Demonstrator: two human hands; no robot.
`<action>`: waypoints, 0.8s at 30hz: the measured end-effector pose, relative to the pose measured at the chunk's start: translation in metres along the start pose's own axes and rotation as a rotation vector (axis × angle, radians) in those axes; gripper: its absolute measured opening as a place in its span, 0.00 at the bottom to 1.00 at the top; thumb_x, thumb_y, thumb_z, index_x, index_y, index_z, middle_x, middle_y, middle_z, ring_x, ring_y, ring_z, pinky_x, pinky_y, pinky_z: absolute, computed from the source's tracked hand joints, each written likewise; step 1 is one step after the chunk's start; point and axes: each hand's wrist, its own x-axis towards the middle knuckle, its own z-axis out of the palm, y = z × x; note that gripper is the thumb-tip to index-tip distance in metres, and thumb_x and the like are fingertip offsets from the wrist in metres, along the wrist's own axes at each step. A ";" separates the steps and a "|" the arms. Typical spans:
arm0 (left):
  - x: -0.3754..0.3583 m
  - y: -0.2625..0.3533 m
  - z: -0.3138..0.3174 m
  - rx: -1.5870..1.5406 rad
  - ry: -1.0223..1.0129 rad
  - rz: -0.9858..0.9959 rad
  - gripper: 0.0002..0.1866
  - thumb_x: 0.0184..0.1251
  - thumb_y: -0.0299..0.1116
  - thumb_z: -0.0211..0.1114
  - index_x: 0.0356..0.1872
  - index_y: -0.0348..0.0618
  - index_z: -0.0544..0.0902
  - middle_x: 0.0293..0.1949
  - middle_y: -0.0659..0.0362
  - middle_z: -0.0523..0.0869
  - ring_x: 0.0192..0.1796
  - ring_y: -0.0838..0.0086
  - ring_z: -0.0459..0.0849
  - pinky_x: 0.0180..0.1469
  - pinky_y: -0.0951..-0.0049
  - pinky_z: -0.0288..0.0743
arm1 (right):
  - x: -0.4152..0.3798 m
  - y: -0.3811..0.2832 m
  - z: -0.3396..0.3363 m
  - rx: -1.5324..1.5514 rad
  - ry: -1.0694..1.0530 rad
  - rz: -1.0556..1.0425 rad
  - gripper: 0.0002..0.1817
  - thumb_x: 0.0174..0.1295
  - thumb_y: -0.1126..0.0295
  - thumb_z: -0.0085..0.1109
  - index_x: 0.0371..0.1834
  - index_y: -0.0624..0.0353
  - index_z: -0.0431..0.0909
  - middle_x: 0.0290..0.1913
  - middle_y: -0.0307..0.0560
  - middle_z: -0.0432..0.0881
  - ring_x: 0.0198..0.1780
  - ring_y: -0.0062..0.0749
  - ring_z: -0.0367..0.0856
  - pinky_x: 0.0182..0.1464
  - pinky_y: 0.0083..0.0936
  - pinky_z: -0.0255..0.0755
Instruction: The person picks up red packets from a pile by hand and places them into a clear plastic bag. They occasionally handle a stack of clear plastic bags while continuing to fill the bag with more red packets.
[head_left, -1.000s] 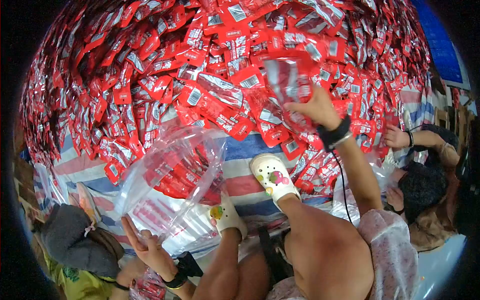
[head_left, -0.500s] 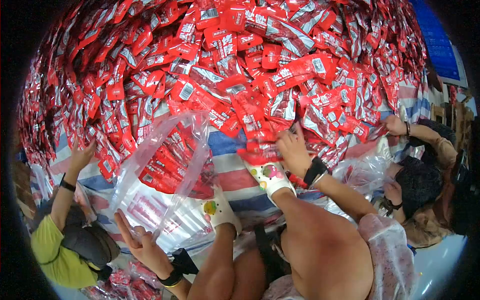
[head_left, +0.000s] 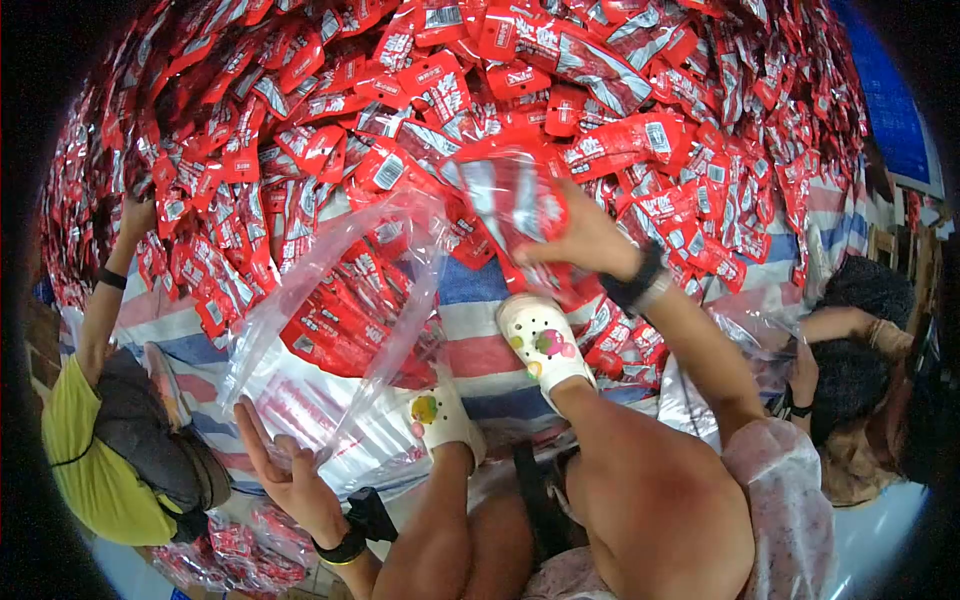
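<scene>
My right hand (head_left: 590, 238) is closed round red and silver packets (head_left: 510, 205), blurred by motion, above the front of the packet pile and my shoe. At the lower left, my left hand (head_left: 292, 485) has two fingers stretched out, while its thumb and other fingers pinch the near edge of a clear plastic bag (head_left: 345, 425). The bag's mouth gapes, and several red packets (head_left: 345, 315) lie inside it. White shoes with coloured charms, one on the right (head_left: 540, 340) and one on the left (head_left: 440, 415), stand on the striped sheet.
A large heap of red packets (head_left: 440, 90) covers the striped sheet (head_left: 480, 360). At the left, a person in a yellow top (head_left: 95, 450) reaches into the heap. Another person (head_left: 865, 330) sits at the right beside clear plastic. Bagged packets (head_left: 240, 550) lie at lower left.
My right hand has risen from beside my shoe, lifting packets up over the pile's edge. My left hand has barely moved. The left person's arm reaches farther up into the heap.
</scene>
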 end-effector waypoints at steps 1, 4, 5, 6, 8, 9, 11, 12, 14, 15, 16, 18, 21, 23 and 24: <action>0.000 -0.001 0.001 -0.005 0.004 0.004 0.43 0.44 0.11 0.47 0.71 0.41 0.58 0.72 0.54 0.58 0.29 0.90 0.63 0.26 0.92 0.58 | 0.006 -0.001 0.020 -0.145 0.035 -0.029 0.43 0.36 0.52 0.74 0.55 0.65 0.69 0.54 0.60 0.72 0.58 0.50 0.70 0.61 0.45 0.58; 0.001 0.000 0.004 0.060 -0.001 0.046 0.44 0.43 0.11 0.48 0.70 0.41 0.58 0.71 0.55 0.58 0.29 0.89 0.64 0.28 0.92 0.61 | 0.009 -0.008 0.072 -0.432 0.099 -0.112 0.37 0.36 0.59 0.72 0.52 0.61 0.68 0.54 0.57 0.68 0.61 0.51 0.65 0.68 0.57 0.44; -0.002 0.005 0.010 0.065 -0.018 0.031 0.44 0.42 0.12 0.48 0.70 0.41 0.58 0.71 0.56 0.59 0.29 0.89 0.64 0.29 0.92 0.63 | 0.001 -0.012 0.084 -0.419 0.073 -0.153 0.35 0.37 0.61 0.71 0.52 0.59 0.68 0.54 0.56 0.68 0.60 0.51 0.66 0.68 0.57 0.46; -0.006 0.010 0.013 0.070 -0.034 0.014 0.44 0.42 0.12 0.49 0.70 0.40 0.58 0.71 0.56 0.59 0.29 0.88 0.64 0.31 0.92 0.65 | -0.004 -0.017 0.089 -0.369 0.034 -0.155 0.34 0.40 0.65 0.70 0.52 0.61 0.67 0.55 0.58 0.66 0.58 0.52 0.69 0.66 0.52 0.54; -0.006 0.011 0.012 0.088 -0.073 0.001 0.45 0.42 0.11 0.50 0.71 0.40 0.56 0.72 0.58 0.58 0.30 0.89 0.64 0.33 0.91 0.67 | 0.000 -0.023 0.080 -0.232 -0.046 -0.052 0.34 0.41 0.64 0.69 0.53 0.62 0.66 0.54 0.59 0.66 0.57 0.54 0.69 0.64 0.49 0.58; -0.005 0.010 0.013 0.088 -0.085 0.008 0.45 0.42 0.11 0.50 0.71 0.39 0.55 0.72 0.58 0.57 0.30 0.89 0.64 0.32 0.91 0.68 | 0.004 -0.022 0.071 -0.105 -0.115 0.059 0.35 0.42 0.63 0.69 0.53 0.64 0.65 0.54 0.61 0.66 0.56 0.55 0.70 0.63 0.45 0.61; -0.006 0.015 0.017 0.092 -0.166 0.017 0.45 0.43 0.11 0.49 0.72 0.39 0.53 0.73 0.57 0.55 0.31 0.88 0.65 0.35 0.90 0.68 | 0.007 -0.021 0.036 -0.127 0.218 -0.080 0.39 0.45 0.55 0.70 0.55 0.67 0.65 0.57 0.64 0.66 0.55 0.55 0.72 0.57 0.42 0.69; -0.007 0.018 0.019 0.101 -0.225 0.027 0.45 0.44 0.11 0.49 0.72 0.39 0.52 0.73 0.55 0.54 0.33 0.87 0.66 0.38 0.89 0.69 | 0.007 -0.023 0.017 -0.278 0.426 -0.049 0.39 0.43 0.52 0.72 0.53 0.68 0.68 0.55 0.62 0.71 0.54 0.48 0.75 0.54 0.39 0.71; -0.006 0.018 0.022 0.125 -0.324 0.060 0.46 0.44 0.11 0.49 0.72 0.39 0.50 0.74 0.54 0.51 0.34 0.86 0.66 0.40 0.88 0.69 | 0.004 -0.089 -0.059 0.452 0.146 0.092 0.28 0.46 0.65 0.74 0.49 0.66 0.73 0.47 0.52 0.81 0.48 0.31 0.80 0.54 0.29 0.72; -0.004 0.016 0.024 0.138 -0.365 0.089 0.47 0.42 0.11 0.50 0.72 0.39 0.48 0.74 0.54 0.49 0.33 0.86 0.65 0.38 0.88 0.69 | -0.003 -0.114 -0.082 0.496 0.034 0.057 0.26 0.49 0.70 0.72 0.51 0.65 0.72 0.46 0.47 0.82 0.45 0.27 0.81 0.52 0.27 0.73; -0.003 0.021 0.030 0.131 -0.396 0.101 0.48 0.42 0.11 0.50 0.73 0.39 0.47 0.74 0.54 0.48 0.32 0.86 0.65 0.36 0.88 0.70 | -0.007 -0.133 -0.091 0.207 -0.125 -0.100 0.31 0.47 0.64 0.72 0.54 0.66 0.70 0.46 0.50 0.81 0.46 0.33 0.81 0.53 0.30 0.73; -0.007 0.024 0.042 0.035 -0.448 0.065 0.49 0.42 0.11 0.51 0.73 0.40 0.45 0.74 0.54 0.47 0.32 0.86 0.65 0.33 0.86 0.72 | -0.015 -0.154 -0.089 -0.148 -0.439 -0.314 0.39 0.45 0.57 0.71 0.59 0.65 0.66 0.47 0.55 0.80 0.47 0.42 0.80 0.53 0.34 0.73; -0.025 0.013 0.051 0.172 -0.724 0.258 0.48 0.46 0.16 0.59 0.72 0.38 0.47 0.53 0.53 0.69 0.35 0.77 0.72 0.35 0.78 0.73 | -0.016 -0.131 -0.033 -0.228 -0.925 -0.410 0.43 0.46 0.55 0.68 0.64 0.62 0.60 0.45 0.58 0.80 0.44 0.48 0.80 0.49 0.36 0.73; -0.041 0.014 0.064 0.288 -0.903 0.394 0.49 0.46 0.18 0.63 0.72 0.38 0.48 0.38 0.52 0.71 0.34 0.65 0.73 0.38 0.68 0.72 | 0.016 -0.154 -0.008 -0.256 -1.084 -0.008 0.40 0.48 0.58 0.70 0.62 0.65 0.63 0.46 0.54 0.81 0.45 0.39 0.81 0.47 0.34 0.73; -0.052 0.018 0.073 0.355 -0.975 0.389 0.49 0.46 0.18 0.64 0.72 0.38 0.48 0.31 0.52 0.70 0.33 0.58 0.73 0.40 0.62 0.71 | 0.038 -0.137 0.006 0.059 -1.047 0.120 0.39 0.47 0.58 0.71 0.60 0.65 0.66 0.45 0.52 0.82 0.43 0.34 0.81 0.46 0.32 0.74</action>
